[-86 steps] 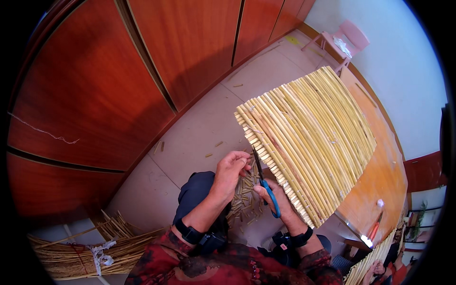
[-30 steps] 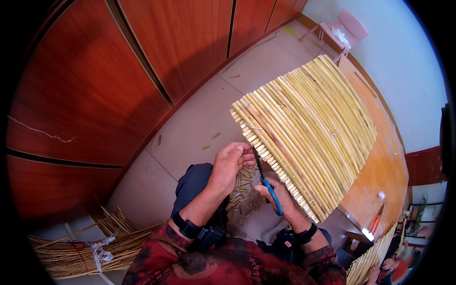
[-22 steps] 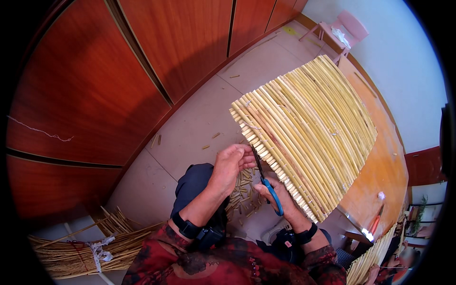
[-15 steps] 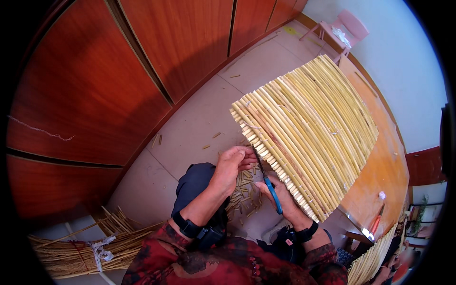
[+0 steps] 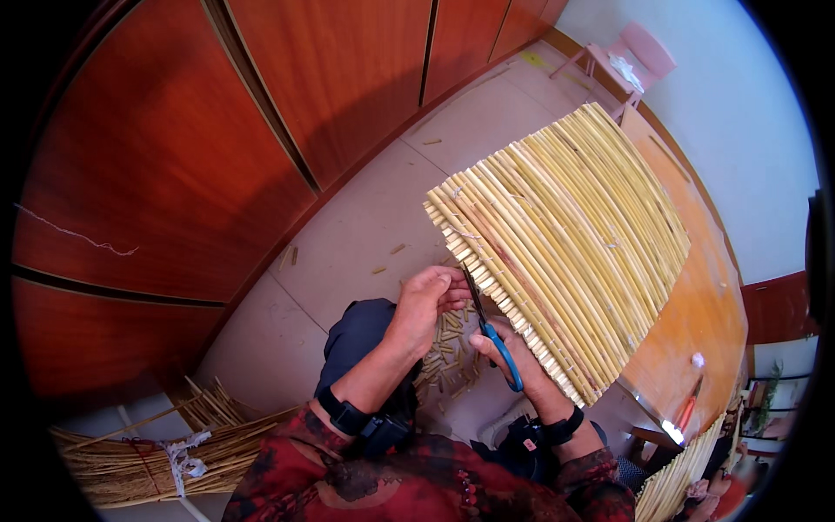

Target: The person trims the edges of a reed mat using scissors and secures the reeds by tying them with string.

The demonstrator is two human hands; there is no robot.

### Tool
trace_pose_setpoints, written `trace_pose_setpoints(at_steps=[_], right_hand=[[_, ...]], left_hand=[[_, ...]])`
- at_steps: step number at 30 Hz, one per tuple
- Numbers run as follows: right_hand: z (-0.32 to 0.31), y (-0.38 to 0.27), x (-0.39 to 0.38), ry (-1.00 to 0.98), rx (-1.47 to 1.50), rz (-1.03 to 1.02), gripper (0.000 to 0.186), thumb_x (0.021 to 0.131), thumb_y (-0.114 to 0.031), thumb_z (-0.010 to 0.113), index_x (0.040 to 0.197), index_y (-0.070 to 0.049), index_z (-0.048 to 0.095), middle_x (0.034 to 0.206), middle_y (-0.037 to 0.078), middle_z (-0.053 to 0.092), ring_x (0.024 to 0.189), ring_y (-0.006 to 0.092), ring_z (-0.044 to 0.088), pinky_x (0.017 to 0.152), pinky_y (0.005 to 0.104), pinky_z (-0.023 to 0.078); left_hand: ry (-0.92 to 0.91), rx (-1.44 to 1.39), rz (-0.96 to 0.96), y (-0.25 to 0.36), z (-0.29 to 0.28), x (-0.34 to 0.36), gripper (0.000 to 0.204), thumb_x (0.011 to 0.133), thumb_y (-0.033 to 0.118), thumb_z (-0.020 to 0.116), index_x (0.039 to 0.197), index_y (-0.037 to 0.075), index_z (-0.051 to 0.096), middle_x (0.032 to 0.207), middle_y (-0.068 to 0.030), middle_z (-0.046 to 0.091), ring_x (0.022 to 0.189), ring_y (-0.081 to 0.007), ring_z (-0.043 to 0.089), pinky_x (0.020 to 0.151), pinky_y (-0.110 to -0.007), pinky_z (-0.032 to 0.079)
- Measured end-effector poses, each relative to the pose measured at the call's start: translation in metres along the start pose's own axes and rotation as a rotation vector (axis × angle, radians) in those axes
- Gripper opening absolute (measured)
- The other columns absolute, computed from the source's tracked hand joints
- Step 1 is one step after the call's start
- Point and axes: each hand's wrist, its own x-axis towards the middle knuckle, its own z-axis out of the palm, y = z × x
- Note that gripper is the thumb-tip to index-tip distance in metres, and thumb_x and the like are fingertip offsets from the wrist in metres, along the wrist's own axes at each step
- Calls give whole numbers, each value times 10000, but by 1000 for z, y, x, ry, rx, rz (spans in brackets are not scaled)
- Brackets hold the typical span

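A mat of yellow reed stalks, tied side by side with thin thread, lies partly on the wooden table and juts past its left edge. In my right hand, below the mat's ragged lower-left edge, is a pair of scissors with blue handles and dark blades. The blade tips touch the stalk ends. Just left of them, my left hand has its fingers curled and thumb pressed in beside the cut line. Whatever sits between those fingertips is too small to make out.
Short cut reed pieces litter the floor beneath my hands. Red-brown cabinets line the left. A tied reed bundle lies lower left. On the table is an orange-handled tool. A pink chair stands far right.
The scissors' handles have spread a little and shifted slightly right in my right hand. My left hand and the mat stay nearly in place.
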Motion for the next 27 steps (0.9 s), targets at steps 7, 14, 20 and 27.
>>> trace_pose_setpoints(at_steps=[7,14,20,27], right_hand=[[2,-6,-3,-15,32,134,216,706,-236,651,712,-58,530,587,-44,426,574,42,400,533,174,343],[4,1,-2,-8,-50,-25,240,755,-310,575,716,-85,502,558,-56,397,493,41,370,446,174,307],[4,4,-3,1,-56,-52,185,774,-246,570,723,-84,497,562,-63,381,499,32,344,444,174,289],[5,18,2,52,-71,-292,117,769,-152,571,807,-44,549,672,-38,460,645,47,420,582,181,360]], left_hand=[[-3,20,-2,4,0,-1,190,840,147,402,915,-6,486,862,-89,539,768,-145,540,701,-256,438],[-9,18,-5,2,-3,0,187,826,132,416,922,-9,492,873,-91,547,783,-147,542,712,-260,433],[-218,94,-142,-10,-2,-1,240,793,92,434,986,-36,497,945,-106,552,866,-173,539,796,-290,409],[-300,151,-240,-11,2,0,275,783,126,499,1003,-39,499,966,-94,547,892,-160,519,818,-281,387]])
